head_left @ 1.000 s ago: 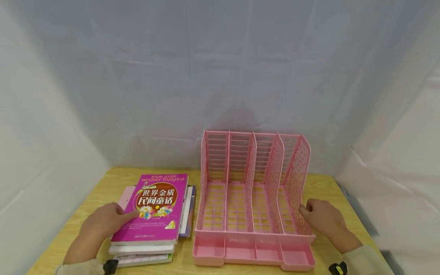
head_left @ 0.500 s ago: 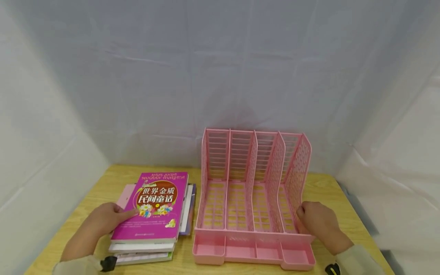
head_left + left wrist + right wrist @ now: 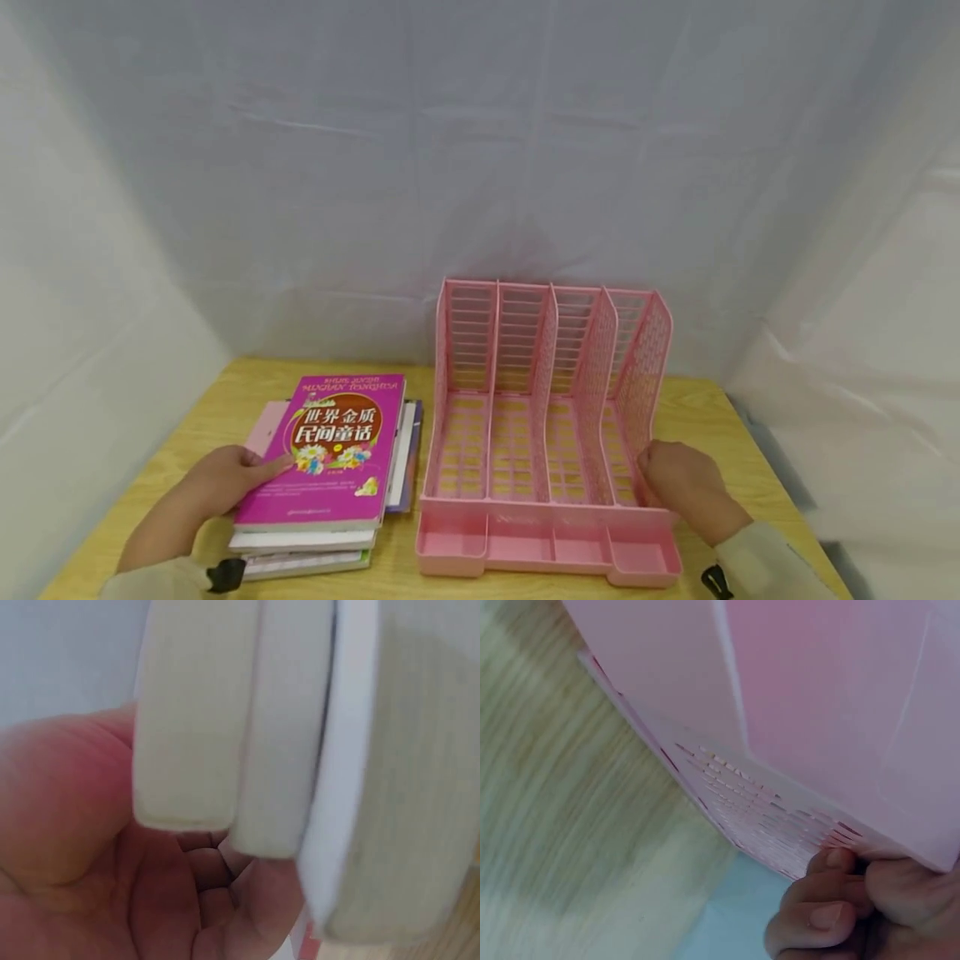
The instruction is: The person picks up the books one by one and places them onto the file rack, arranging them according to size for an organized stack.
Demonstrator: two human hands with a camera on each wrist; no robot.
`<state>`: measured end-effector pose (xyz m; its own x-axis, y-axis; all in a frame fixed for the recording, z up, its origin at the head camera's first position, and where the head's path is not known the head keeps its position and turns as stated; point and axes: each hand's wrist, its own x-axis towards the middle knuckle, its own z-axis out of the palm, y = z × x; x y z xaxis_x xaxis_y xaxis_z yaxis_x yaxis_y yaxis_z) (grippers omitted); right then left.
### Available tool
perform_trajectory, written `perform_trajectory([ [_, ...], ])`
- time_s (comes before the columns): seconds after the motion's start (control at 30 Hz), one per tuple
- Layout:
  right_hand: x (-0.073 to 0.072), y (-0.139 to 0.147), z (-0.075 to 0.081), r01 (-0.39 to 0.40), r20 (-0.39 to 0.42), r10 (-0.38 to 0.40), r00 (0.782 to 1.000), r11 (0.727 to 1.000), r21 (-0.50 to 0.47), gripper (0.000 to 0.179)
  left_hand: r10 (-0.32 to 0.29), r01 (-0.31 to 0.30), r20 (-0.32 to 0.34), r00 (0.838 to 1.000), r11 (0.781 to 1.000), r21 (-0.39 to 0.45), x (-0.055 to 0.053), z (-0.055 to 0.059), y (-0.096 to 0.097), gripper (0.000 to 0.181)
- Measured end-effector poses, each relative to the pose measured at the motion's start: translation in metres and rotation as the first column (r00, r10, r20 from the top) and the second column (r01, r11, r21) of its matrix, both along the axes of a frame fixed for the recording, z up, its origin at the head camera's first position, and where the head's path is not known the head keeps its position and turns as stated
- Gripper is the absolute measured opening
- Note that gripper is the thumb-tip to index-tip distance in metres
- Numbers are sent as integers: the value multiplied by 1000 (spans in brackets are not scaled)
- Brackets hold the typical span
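Observation:
A stack of books lies on the left, topped by a magenta paperback (image 3: 322,492) with a brown oval and flowers on its cover. My left hand (image 3: 225,479) grips the stack's left side, thumb on the magenta cover. In the left wrist view the fingers curl behind the pale page edges of several books (image 3: 277,750). To the right stands a pink file rack (image 3: 551,512) with upright dividers and a low front tray. My right hand (image 3: 686,483) holds the rack's right side panel near the front, fingers curled against the slotted panel (image 3: 757,795) in the right wrist view.
Both stand on a wood-grain table (image 3: 720,408). A pale pink item (image 3: 264,425) and blue-edged books (image 3: 408,458) stick out from under the magenta book. Pale sheeting (image 3: 480,167) encloses the table at the back and sides.
My right hand has moved slightly left, in closer to the rack's side panel. The left hand keeps its hold on the books. The whole scene shifts a little in view.

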<state>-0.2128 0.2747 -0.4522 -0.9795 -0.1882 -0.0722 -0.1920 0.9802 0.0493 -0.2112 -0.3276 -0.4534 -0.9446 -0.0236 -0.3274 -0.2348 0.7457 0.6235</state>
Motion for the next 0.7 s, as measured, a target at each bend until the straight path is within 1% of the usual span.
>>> perform_trajectory([
  [0.07,-2,0,-1,25,-7,-25,1000,999,-33,17,3,-3,-8,1000,1000,-4,0,-1,1,67],
  [0.23,-5,2,-5,31,-35,-35,999,994,-106,27,11,-12,-25,1000,1000,-13,2,-3,5,72],
  [0.33,-6,2,-7,28,-39,-34,999,991,-133,28,12,-13,-37,999,1000,-23,3,-4,6,70],
  [0.47,-9,3,-10,62,-35,-69,997,984,-168,32,-1,0,-48,999,1000,-25,5,-5,7,70],
  [0.6,-11,4,-13,58,-39,-64,997,987,-149,32,-10,8,-54,998,999,-31,5,-5,7,69],
  [0.7,-13,5,-14,71,-40,-78,996,985,-157,34,-19,17,-61,998,999,-32,7,-4,6,68],
])
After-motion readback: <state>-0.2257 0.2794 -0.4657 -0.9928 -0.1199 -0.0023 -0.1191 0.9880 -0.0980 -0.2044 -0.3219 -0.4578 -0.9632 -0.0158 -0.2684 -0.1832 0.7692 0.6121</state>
